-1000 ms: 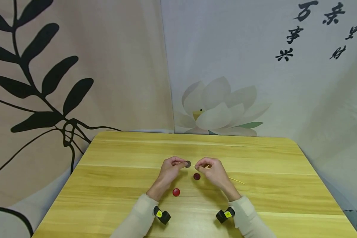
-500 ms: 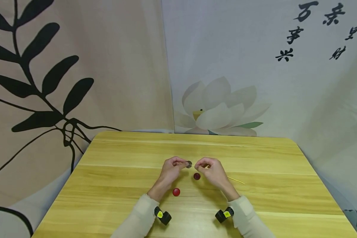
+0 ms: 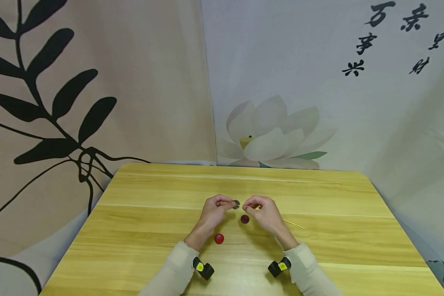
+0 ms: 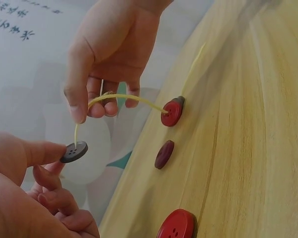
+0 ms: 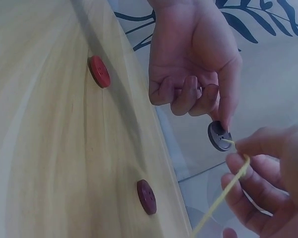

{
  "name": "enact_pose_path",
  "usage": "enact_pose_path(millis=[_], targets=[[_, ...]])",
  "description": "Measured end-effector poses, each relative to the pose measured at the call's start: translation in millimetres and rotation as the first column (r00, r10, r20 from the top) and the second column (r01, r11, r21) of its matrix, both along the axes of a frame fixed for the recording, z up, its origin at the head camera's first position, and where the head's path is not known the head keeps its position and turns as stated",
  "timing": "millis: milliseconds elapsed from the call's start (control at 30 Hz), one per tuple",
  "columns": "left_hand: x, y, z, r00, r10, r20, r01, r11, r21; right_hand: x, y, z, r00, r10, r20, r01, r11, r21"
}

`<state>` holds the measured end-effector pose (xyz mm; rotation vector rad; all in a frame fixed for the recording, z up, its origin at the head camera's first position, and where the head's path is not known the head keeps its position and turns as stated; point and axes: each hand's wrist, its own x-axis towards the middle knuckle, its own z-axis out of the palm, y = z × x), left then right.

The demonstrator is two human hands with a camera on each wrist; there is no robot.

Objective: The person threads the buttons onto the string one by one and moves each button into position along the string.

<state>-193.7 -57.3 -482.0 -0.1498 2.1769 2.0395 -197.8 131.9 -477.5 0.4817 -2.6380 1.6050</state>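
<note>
My left hand [image 3: 212,211] pinches a dark grey button [image 4: 74,152] by its edge between thumb and fingers, raised over the table. Facing it, my right hand [image 3: 265,213] pinches a yellow cord [image 4: 124,95] close to its end. The cord's tip meets the holes of the grey button in both wrist views; whether it passes through cannot be told. From the right hand the cord arches to a red button [image 4: 170,114] threaded on it, with a darker button [image 4: 180,99] right behind. Below the hands lies a maroon button [image 3: 245,219].
Another red button [image 3: 219,239] lies on the wooden table [image 3: 163,185], nearer the person than the maroon one. The cord's loose tail [image 3: 294,224] stretches out to the right of the right wrist. Printed curtains [image 3: 151,82] hang behind the table.
My left hand has shifted slightly right, bringing the grey button closer to the right fingers and the cord's tip against it. The right hand and the buttons on the table stay put.
</note>
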Motion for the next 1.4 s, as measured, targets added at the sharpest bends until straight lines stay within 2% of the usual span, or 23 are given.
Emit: enact_pose_path(millis=[1400], targets=[[1.3, 5.1, -3.1, 1.000, 0.014, 0.007, -0.014, 1.000, 0.010, 1.8, -7.4, -4.8, 0.999, -0.041, 0.001, 0.041, 0.999, 0.003]])
